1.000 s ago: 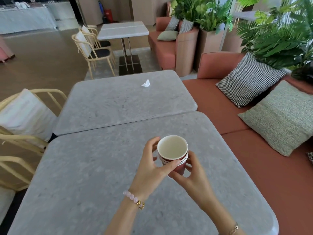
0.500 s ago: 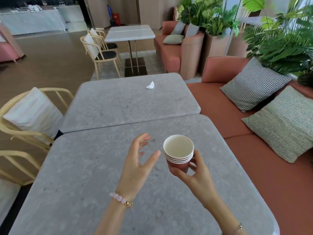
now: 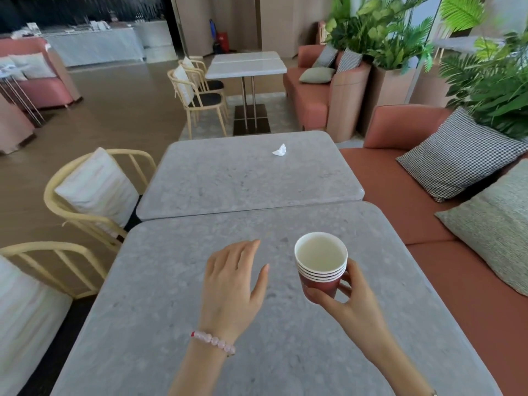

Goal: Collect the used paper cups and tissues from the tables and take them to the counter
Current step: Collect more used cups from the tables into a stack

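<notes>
My right hand (image 3: pixel 347 302) grips a stack of several nested red paper cups (image 3: pixel 320 264) with white rims, held upright above the near grey table (image 3: pixel 160 295). My left hand (image 3: pixel 233 281) hovers palm down over the same table, just left of the cups, with relaxed fingers and nothing in it. A crumpled white tissue (image 3: pixel 280 150) lies on the far grey table (image 3: pixel 228 181), near its back edge. A long white counter (image 3: pixel 94 47) stands at the far left of the room.
Yellow chairs with white cushions (image 3: pixel 94 192) line the tables' left side. A red sofa (image 3: pixel 428 212) with patterned cushions runs along the right, with plants (image 3: pixel 494 78) behind it. Another table with chairs (image 3: pixel 245 64) stands farther back, beside open wooden floor (image 3: pixel 114 110).
My left hand let go of the cup stack and moved left, turning palm down. The right hand keeps the cups. The view lifted to take in more of the room.
</notes>
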